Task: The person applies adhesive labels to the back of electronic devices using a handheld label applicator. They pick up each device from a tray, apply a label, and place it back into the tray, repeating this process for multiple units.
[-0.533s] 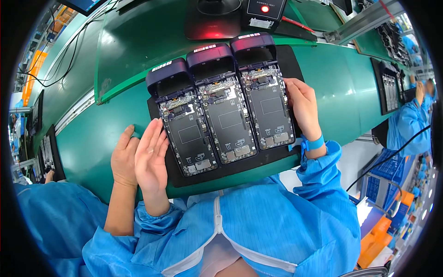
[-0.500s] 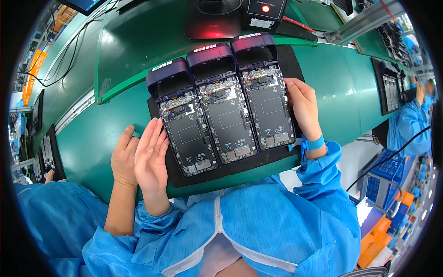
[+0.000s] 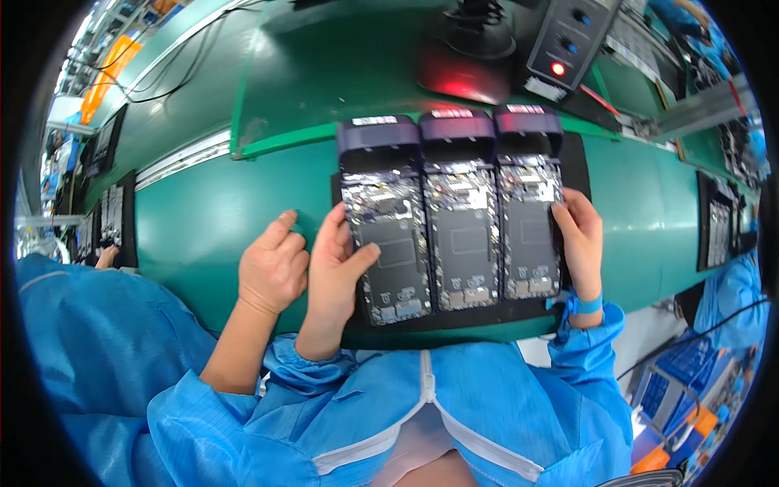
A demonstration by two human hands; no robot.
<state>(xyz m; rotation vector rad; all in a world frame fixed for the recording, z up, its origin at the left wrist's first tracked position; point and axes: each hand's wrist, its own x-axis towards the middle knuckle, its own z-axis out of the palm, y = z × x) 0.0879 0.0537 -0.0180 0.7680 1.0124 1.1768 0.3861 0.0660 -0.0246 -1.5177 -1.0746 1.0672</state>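
Note:
Three dark handheld terminals with bare circuit boards lie side by side on a black mat. My left hand (image 3: 333, 272) is closed on the outer edge of the left terminal (image 3: 398, 280), its thumb over the face and fingers at the side. At the far right, my right hand (image 3: 583, 243) pinches the outer edge of the right terminal (image 3: 529, 252), with its thumb on top. Between them sits the middle terminal (image 3: 462, 260), touched by neither hand. The terminals' raised hollow ends face away from me. A blue band (image 3: 586, 306) circles my right wrist.
Another person's hand (image 3: 274, 264) rests close to the left of mine, fingers curled. The black mat (image 3: 575, 162) shows around the terminals on a green bench (image 3: 203, 215). Behind stand a round dark base (image 3: 466, 69) and a box with a lit red lamp (image 3: 568, 49).
My left hand, flat beside the left terminal before, has closed on its edge. The row of terminals now sits straighter and further right in view. The other person's hand has curled its fingers.

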